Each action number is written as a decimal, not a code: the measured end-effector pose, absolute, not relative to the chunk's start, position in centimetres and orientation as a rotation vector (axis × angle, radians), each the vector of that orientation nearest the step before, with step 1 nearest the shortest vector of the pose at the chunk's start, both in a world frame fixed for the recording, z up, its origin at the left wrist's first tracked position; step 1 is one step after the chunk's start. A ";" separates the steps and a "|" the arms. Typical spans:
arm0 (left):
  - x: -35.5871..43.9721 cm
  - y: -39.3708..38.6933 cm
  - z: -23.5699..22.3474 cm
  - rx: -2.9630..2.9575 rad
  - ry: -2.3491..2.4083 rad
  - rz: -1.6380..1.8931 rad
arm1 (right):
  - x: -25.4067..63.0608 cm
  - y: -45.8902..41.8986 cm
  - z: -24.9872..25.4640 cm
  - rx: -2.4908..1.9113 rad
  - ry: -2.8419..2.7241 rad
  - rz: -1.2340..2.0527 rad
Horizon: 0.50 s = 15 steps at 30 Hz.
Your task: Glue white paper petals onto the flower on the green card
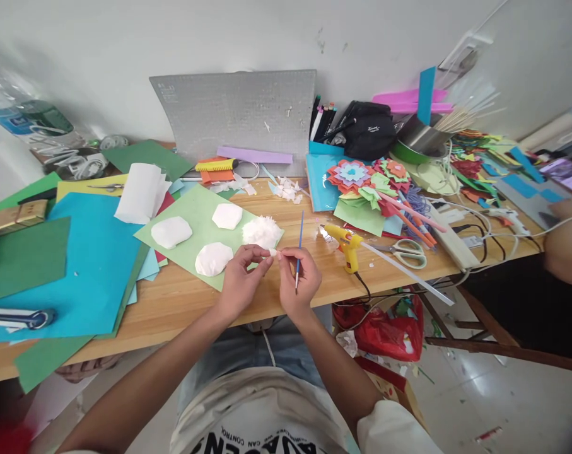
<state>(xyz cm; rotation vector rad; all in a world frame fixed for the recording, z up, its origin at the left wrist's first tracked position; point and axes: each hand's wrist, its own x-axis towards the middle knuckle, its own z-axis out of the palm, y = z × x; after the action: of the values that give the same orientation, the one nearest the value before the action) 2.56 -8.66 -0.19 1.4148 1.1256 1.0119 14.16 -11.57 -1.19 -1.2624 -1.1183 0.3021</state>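
My left hand (pixel 242 280) pinches a tiny white scrap (pixel 273 252), probably paper, in front of my body. Fingertips of my right hand (pixel 302 287) meet it from the other side, while a slim blue paintbrush (pixel 301 230) is tucked in that same hand, its dark tip pointing down. Just beyond the fingers, a fluffy white tuft (pixel 261 232) covers one spot on a light green sheet (pixel 198 211). Three flat white rounded pieces, one of them nearest my left hand (pixel 214 259), lie on that sheet too.
Right of my hands stand a yellow glue gun (pixel 347 243) with a long glue stick and scissors (pixel 407 253). Paper flowers (pixel 354 176) lie behind. Coloured sheets (pixel 96 252) and a tissue stack (pixel 141 192) fill the left. Another person's arm (pixel 569 239) enters at right.
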 end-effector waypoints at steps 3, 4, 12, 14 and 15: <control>2.4 -8.5 -0.1 1.413 1.136 1.007 | 14.1 -11.6 -1.2 -1.271 -1.109 0.305; 2.3 -8.5 0.0 1.416 1.141 1.001 | 14.0 -11.6 -1.3 -1.275 -1.104 0.309; 2.4 -9.2 0.0 1.378 1.149 1.046 | 13.4 -11.8 -1.6 -1.232 -1.097 0.356; 2.3 -9.3 -0.1 1.380 1.150 1.042 | 13.2 -11.8 -1.6 -1.239 -1.108 0.365; 2.1 -9.3 -0.1 1.388 1.150 1.033 | 13.3 -11.9 -1.6 -1.236 -1.112 0.368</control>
<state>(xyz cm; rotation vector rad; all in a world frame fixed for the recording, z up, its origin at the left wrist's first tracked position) 2.12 -9.30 -0.10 1.3880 1.1497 1.0333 13.25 -11.88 -1.64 -1.2357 -1.1117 0.3681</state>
